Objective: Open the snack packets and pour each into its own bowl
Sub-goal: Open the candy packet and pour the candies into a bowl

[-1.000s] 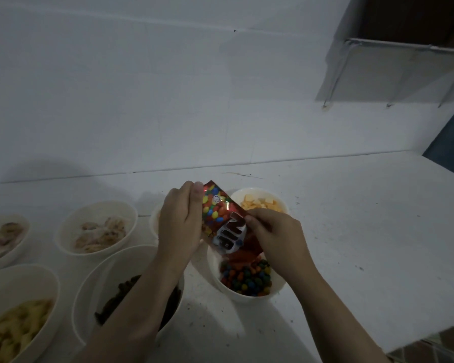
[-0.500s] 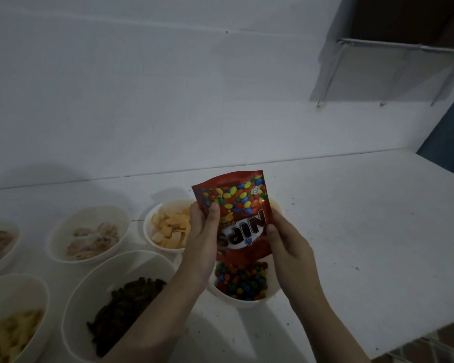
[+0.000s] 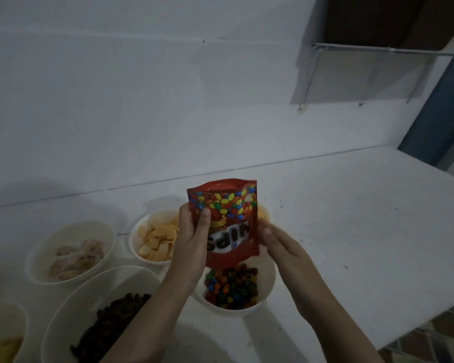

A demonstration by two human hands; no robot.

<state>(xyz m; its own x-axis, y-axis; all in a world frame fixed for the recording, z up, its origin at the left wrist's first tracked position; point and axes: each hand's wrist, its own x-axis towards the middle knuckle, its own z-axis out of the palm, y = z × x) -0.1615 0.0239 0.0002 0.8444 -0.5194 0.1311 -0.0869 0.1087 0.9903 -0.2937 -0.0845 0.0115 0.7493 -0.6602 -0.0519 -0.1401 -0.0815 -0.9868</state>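
At frame centre one red candy packet (image 3: 227, 222) stands inverted, long axis vertical, mouth down over the candy bowl (image 3: 269, 279). The left hand (image 3: 193, 238) has the packet in its grip; the right hand (image 3: 281, 247), fingers straight, touches its edge. Six bowls show on the bench (image 3: 351, 218).

The red packet (image 3: 227, 222), tilted over a second ago, now stands upside-down above the candy bowl (image 3: 269, 289). The right hand (image 3: 281, 247) has let go and sits blurred just beside it.
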